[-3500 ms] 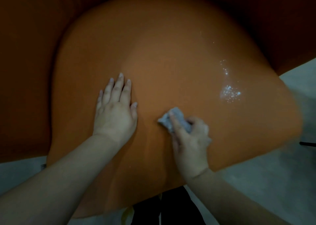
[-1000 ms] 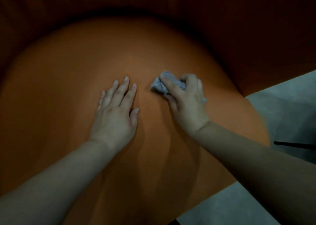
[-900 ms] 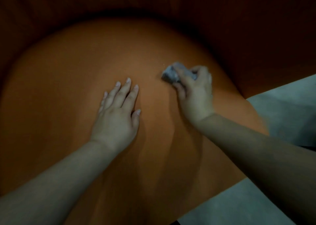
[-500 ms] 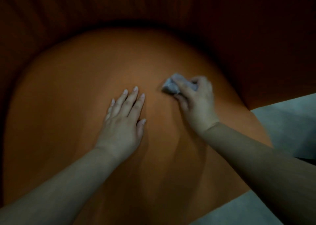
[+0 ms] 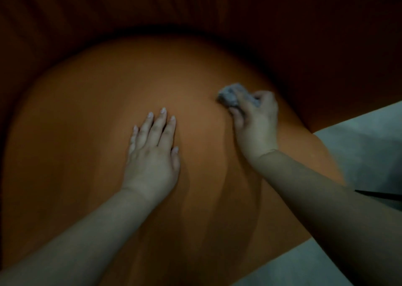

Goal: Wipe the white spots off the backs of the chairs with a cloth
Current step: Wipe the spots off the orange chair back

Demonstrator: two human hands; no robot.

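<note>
Our right hand (image 5: 255,122) grips the cloth (image 5: 230,95), left hand (image 5: 152,155) flat on chair back (image 5: 87,111); dim light risks missed spots.

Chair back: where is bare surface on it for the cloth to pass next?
Bare orange lies left of the flat left hand, above both hands up to the rounded top edge of the chair back, and below between the forearms. Crowded only where the right hand grips the cloth.
</note>
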